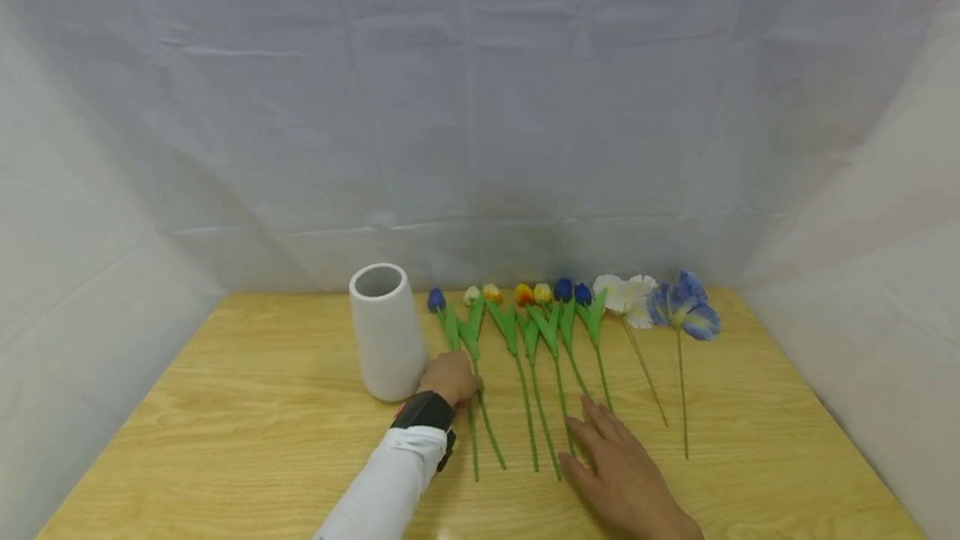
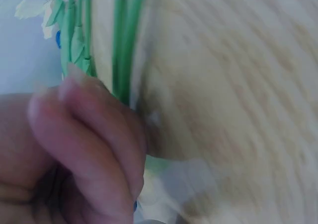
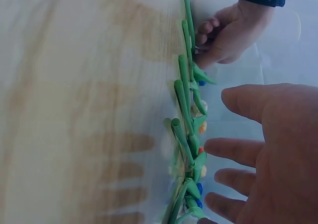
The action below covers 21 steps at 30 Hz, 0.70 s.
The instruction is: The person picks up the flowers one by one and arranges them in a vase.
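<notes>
In the head view my left hand (image 1: 450, 377) is over the stems at the left end of a row of tulips, beside the white vase (image 1: 386, 336). Its fingers curl round the stem of the leftmost blue tulip (image 1: 437, 300); the grip itself is partly hidden. The stem of a white tulip (image 1: 472, 296) passes right at the fingertips. Two green stems (image 2: 121, 45) run up past the curled fingers in the left wrist view. My right hand (image 1: 622, 473), fingers straight and spread, is near the lower stems at the row's right side and holds nothing.
More tulips, including an orange one (image 1: 523, 295) and a yellow one (image 1: 542, 293), lie with stems toward me. Farther right lie a large white flower (image 1: 626, 298) and a large blue flower (image 1: 684, 307) on thin brown stems. Pale cloth (image 1: 480, 123) hangs behind the wooden table (image 1: 262, 440).
</notes>
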Available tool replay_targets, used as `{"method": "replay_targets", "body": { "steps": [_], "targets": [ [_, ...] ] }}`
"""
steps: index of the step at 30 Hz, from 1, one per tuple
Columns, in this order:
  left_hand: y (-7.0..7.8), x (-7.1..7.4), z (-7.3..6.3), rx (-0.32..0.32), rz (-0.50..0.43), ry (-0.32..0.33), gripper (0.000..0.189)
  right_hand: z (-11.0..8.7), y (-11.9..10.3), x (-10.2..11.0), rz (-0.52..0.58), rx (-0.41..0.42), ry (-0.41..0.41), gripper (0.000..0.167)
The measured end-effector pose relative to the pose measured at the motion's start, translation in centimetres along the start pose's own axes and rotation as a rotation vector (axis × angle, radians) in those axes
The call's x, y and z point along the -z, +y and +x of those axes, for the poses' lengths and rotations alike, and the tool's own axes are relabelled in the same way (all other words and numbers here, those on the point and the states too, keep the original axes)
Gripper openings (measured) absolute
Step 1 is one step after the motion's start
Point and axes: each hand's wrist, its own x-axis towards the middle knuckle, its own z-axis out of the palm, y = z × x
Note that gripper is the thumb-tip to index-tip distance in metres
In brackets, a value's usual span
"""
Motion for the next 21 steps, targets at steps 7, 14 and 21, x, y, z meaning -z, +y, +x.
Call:
{"method": "replay_targets", "body": {
  "steps": [7,14,21],
  "targets": [
    [-1.1,0.1,-0.9,-0.062,-0.109,-0.051,0.037,-0.1,-0.2,0.0,0.007,0.021,-0.011,0.050],
    [-0.6,2.4,-2.7,-0.228,-0.266,0.019,0.016,0.1,-0.4,0.8,0.015,0.000,-0.001,0.054],
    [0.2,3.4,-4.6,-0.386,-0.221,0.175,0.009,0.3,-0.4,1.0,0.002,0.001,0.063,0.058]
  ]
}}
